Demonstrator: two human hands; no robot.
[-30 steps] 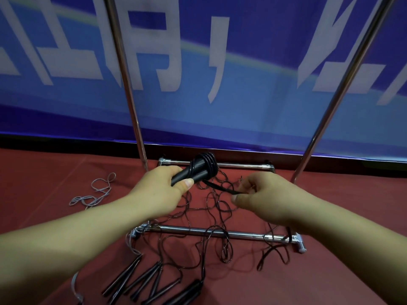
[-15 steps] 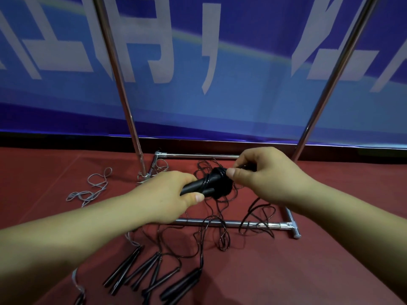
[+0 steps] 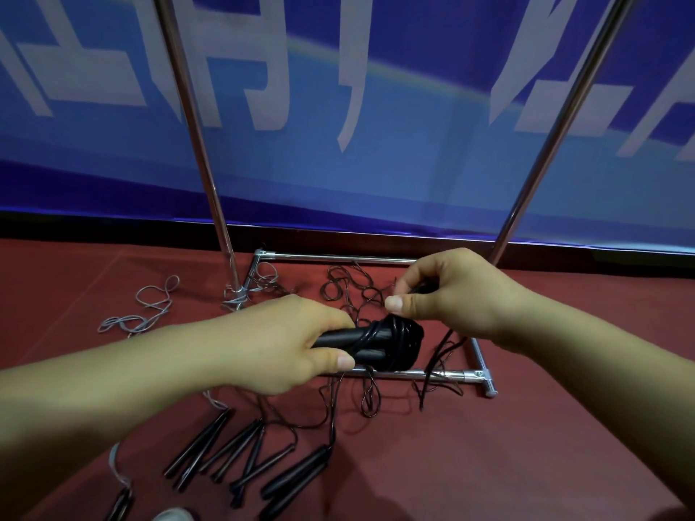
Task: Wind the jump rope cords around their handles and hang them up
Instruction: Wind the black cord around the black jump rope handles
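While left hand [image 3: 286, 344] grips handles [image 3: 357, 342], right hand [image 3: 451, 295] pinches cord [image 3: 398, 329].

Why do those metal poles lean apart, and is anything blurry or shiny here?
Head view: the wide-angle lens splays the two rack poles outward. The banner lettering looks soft. Thin glare lines run along the chrome base bars. The wound handles in the left hand are sharp, as is the right hand.

Rack tubes [image 3: 195, 144] showing polished, reflective metal; handles [image 3: 349, 342] looking smooth matt black plastic; wound cord [image 3: 400, 342] gleaming glossy black; floor [image 3: 526, 445] appearing matt red; banner [image 3: 376, 163] looking smooth blue.
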